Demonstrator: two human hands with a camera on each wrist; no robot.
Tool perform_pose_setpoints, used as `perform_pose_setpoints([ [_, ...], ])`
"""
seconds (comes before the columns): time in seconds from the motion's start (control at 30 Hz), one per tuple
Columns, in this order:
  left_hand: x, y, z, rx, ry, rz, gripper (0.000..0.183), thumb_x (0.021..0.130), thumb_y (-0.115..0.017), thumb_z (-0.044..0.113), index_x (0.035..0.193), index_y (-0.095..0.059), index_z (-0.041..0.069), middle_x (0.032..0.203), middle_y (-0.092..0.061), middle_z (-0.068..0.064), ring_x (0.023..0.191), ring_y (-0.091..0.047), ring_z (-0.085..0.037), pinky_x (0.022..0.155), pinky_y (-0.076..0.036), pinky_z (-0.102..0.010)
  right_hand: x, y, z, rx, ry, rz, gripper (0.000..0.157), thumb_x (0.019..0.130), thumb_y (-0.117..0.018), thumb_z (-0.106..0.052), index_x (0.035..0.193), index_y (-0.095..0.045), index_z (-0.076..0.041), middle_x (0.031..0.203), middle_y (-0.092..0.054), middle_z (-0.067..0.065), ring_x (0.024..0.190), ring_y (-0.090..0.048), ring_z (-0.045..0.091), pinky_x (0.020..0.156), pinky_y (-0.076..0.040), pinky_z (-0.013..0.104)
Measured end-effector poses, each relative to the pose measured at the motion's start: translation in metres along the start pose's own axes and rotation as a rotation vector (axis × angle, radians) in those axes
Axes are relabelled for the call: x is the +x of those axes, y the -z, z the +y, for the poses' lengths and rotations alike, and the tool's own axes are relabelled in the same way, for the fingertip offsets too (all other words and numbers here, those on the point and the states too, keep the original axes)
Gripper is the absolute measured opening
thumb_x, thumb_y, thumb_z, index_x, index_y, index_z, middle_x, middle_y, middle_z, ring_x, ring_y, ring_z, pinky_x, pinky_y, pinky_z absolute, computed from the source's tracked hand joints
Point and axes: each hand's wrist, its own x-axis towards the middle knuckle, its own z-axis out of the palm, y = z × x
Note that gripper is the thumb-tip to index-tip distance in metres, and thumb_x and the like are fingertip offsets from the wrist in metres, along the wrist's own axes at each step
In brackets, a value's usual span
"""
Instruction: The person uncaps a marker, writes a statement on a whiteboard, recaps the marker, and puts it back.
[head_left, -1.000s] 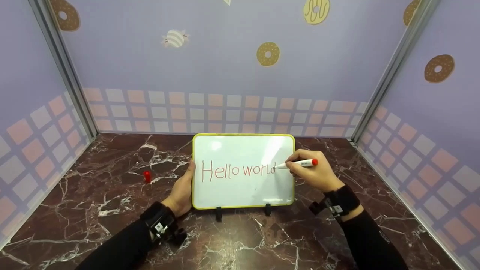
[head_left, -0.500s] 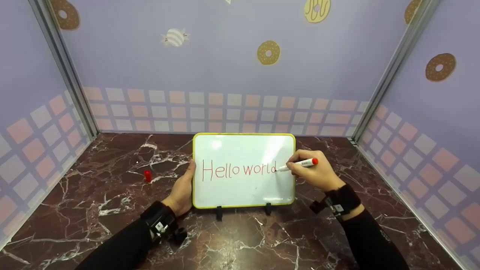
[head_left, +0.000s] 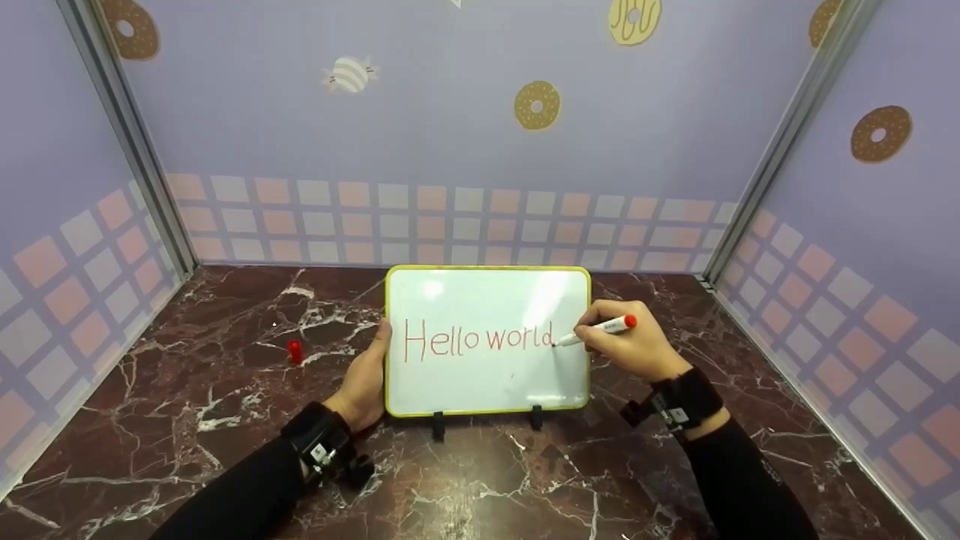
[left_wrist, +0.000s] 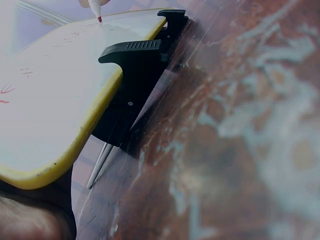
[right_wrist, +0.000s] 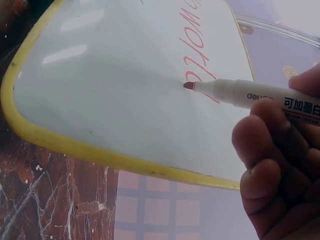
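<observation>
A whiteboard [head_left: 480, 300] with a yellow frame leans back on a black stand [left_wrist: 131, 75], with "Hello world" in red across its middle. My left hand [head_left: 364, 386] grips the board's left edge, thumb along the frame and the other fingers hidden behind it. Between thumb and fingers, my right hand [head_left: 634, 345] pinches a white whiteboard marker [right_wrist: 230, 91] with a red end. Its red tip is right at the board's surface, at the foot of the letter "d". The remaining fingers of that hand are curled under the marker in the right wrist view.
A red marker cap [head_left: 295, 352] stands on the dark marbled table [head_left: 247, 450], left of the board. Two black hooks of the stand hold the board's lower edge. Purple patterned walls [head_left: 450, 150] with metal corner posts [head_left: 795, 135] enclose the table at the back and sides.
The marker tip has moved slightly right and down, and the stem of the "d" now shows at the end of the word. The left hand keeps its hold on the board.
</observation>
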Motion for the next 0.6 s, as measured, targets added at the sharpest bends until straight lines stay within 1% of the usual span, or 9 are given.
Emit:
perform_pose_setpoints([
  [0.2, 0.0001, -0.0005, -0.0001, -0.006, 0.001, -0.008, 0.087, 0.11, -0.03, 0.079, 0.165, -0.05, 0.014, 0.136, -0.075, -0.016, 0.115, -0.076, -0.035, 0.094, -0.063, -0.051, -0.0001, 0.0011, 0.0012, -0.013, 0.007, 0.001, 0.013, 0.096, -0.079, 0.006, 0.087, -0.078, -0.004, 0.071, -0.072, 0.002, 0.058, -0.064, 0.012, 0.054, -0.056, 0.022],
  [0.37, -0.0001, -0.0006, 0.0004, -0.01, 0.001, -0.008, 0.087, 0.11, -0.03, 0.079, 0.164, -0.051, 0.014, 0.135, -0.075, -0.015, 0.114, -0.076, -0.034, 0.093, -0.063, -0.05, -0.0005, 0.001, 0.0015, -0.014, 0.008, -0.004, 0.014, 0.097, -0.078, 0.006, 0.087, -0.077, -0.004, 0.07, -0.072, 0.014, 0.055, -0.064, 0.02, 0.052, -0.055, 0.022],
  [0.47, -0.0003, -0.0004, 0.0004, -0.01, -0.002, -0.019, 0.086, 0.11, -0.03, 0.079, 0.166, -0.049, 0.015, 0.136, -0.075, -0.015, 0.115, -0.076, -0.033, 0.093, -0.063, -0.05, -0.0002, 0.0007, 0.0014, -0.012, 0.008, -0.004, 0.015, 0.097, -0.077, 0.007, 0.086, -0.077, -0.004, 0.069, -0.07, 0.019, 0.053, -0.063, 0.024, 0.05, -0.054, 0.022],
  [0.53, -0.0004, -0.0004, 0.0006, -0.01, -0.004, -0.025, 0.086, 0.111, -0.029, 0.078, 0.167, -0.047, 0.016, 0.136, -0.075, -0.015, 0.115, -0.076, -0.033, 0.094, -0.063, -0.049, 0.0002, 0.0008, 0.0013, -0.011, 0.006, -0.003, 0.015, 0.096, -0.077, 0.007, 0.085, -0.077, -0.004, 0.068, -0.07, 0.016, 0.052, -0.063, 0.024, 0.049, -0.053, 0.022],
  [0.6, -0.0002, 0.0, 0.0005, -0.012, -0.004, -0.029, 0.086, 0.111, -0.029, 0.078, 0.168, -0.045, 0.016, 0.137, -0.074, -0.015, 0.116, -0.076, -0.033, 0.094, -0.063, -0.049, 0.0005, 0.001, 0.0014, -0.002, 0.003, -0.001, 0.015, 0.096, -0.077, 0.007, 0.085, -0.076, -0.004, 0.068, -0.069, 0.011, 0.051, -0.063, 0.021, 0.049, -0.054, 0.024],
])
